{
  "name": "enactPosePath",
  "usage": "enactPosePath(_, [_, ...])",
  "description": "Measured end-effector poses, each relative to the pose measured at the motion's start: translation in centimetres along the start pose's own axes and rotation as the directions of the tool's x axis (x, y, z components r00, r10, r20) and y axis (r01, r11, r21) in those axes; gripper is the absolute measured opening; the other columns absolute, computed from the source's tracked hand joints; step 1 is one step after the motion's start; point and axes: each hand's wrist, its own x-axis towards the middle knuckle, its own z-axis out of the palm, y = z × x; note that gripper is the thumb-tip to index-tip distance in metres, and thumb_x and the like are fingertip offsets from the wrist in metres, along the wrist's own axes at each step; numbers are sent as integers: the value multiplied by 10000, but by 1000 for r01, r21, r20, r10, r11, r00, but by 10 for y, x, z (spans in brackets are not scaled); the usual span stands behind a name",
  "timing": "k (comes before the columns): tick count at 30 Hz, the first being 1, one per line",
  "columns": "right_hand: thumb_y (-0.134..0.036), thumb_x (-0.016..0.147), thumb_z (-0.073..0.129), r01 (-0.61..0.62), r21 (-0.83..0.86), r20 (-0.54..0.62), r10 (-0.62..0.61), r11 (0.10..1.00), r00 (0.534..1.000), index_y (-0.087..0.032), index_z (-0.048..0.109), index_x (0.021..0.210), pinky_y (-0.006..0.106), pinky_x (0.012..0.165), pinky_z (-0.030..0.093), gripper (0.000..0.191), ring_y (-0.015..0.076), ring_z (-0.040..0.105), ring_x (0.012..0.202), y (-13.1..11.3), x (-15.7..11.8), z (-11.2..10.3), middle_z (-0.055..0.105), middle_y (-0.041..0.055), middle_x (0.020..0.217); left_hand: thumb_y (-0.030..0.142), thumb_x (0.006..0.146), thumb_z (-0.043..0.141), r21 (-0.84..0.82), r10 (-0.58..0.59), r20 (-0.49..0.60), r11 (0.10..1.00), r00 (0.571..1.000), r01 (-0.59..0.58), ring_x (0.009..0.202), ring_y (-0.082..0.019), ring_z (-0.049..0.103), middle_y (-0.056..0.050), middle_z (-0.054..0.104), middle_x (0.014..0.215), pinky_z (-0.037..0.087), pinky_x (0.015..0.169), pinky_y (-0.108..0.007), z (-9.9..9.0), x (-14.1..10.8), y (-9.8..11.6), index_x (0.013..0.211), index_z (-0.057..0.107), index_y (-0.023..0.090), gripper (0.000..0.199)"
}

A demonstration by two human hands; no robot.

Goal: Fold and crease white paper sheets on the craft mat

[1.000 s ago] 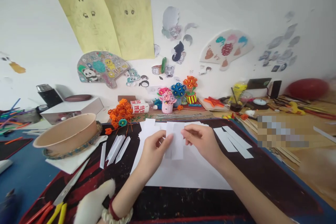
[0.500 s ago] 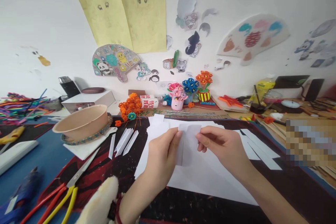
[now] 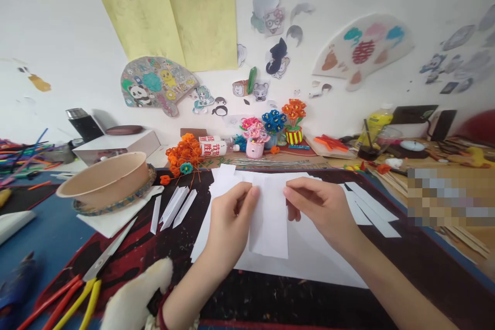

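Note:
A small white paper strip (image 3: 269,224) is held upright between my two hands above larger white sheets (image 3: 309,263) on a dark mat. My left hand (image 3: 228,221) pinches its left edge between thumb and fingers. At the upper right edge, the thumb and forefinger of my right hand (image 3: 323,209) pinch the same strip. Several narrow folded paper strips (image 3: 174,209) lie left of the sheets. Flat cut strips (image 3: 373,201) rest to the right, partly behind my right hand.
Scissors (image 3: 91,272) with red and yellow handles lie at left, near a beige bowl (image 3: 106,178). A plush-like cream object (image 3: 135,294) sits by my left wrist. Orange pipe-cleaner flowers (image 3: 181,154) and small flower pots (image 3: 255,149) line the back. Wooden sticks (image 3: 464,237) lie at right.
The paper strip now shows a wider flat face, where before it looked narrower and folded at the left. Both hands stay on it. The whole view has shifted slightly.

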Motion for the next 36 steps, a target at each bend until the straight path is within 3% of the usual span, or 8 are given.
enactPosePath(3, [-377,803,669,-14,69,21,12,998,1000,-183,676,748,253,438,473,202,118,562,461,1,1,-1,615,1,588,410,878,496,-33,-10,-23,999,1000,9,507,-87,314,36,396,583,250,440,-209,1,0,-1,698,567,168,310])
enactPosePath(6, [-404,809,658,-81,125,139,63,989,988,-175,668,713,253,441,475,249,116,564,460,0,2,-3,625,8,595,416,878,496,-38,-9,-84,999,996,5,503,-87,300,40,367,568,239,437,-212,1,1,-2,662,527,174,326])
enactPosePath(12, [-466,742,714,-244,117,388,182,963,903,-164,660,696,242,444,475,310,122,589,469,1,1,-4,638,11,593,402,887,481,49,25,-187,999,982,-16,500,-92,325,41,389,553,252,452,-219,1,2,-4,662,505,183,315])
enactPosePath(16, [-441,712,742,-309,31,437,265,950,859,-160,668,704,237,445,481,290,131,614,492,5,1,-4,660,21,612,368,899,480,209,117,-310,977,944,-52,500,-91,315,48,363,538,264,474,-223,0,-1,-4,682,546,181,294])
enactPosePath(20, [-384,701,760,-354,17,468,306,935,829,-167,675,728,249,502,522,235,134,630,529,7,1,-5,673,17,618,373,907,467,225,120,-357,974,926,-39,484,-93,339,51,370,529,282,478,-229,0,-3,-4,715,558,189,281])
enactPosePath(30, [-333,804,669,-332,-11,483,296,943,824,-168,659,726,233,521,519,183,115,622,549,7,1,-6,679,23,680,381,901,485,160,46,-324,987,945,7,468,-90,347,57,371,500,269,466,-238,-2,1,-4,667,526,189,306])
enactPosePath(36, [-357,810,663,-300,-53,468,289,953,835,-164,611,650,230,542,490,256,112,598,543,7,3,-6,640,8,608,371,901,494,27,-7,-195,1000,981,12,416,-69,362,72,371,457,279,434,-208,2,2,-7,666,528,182,303])
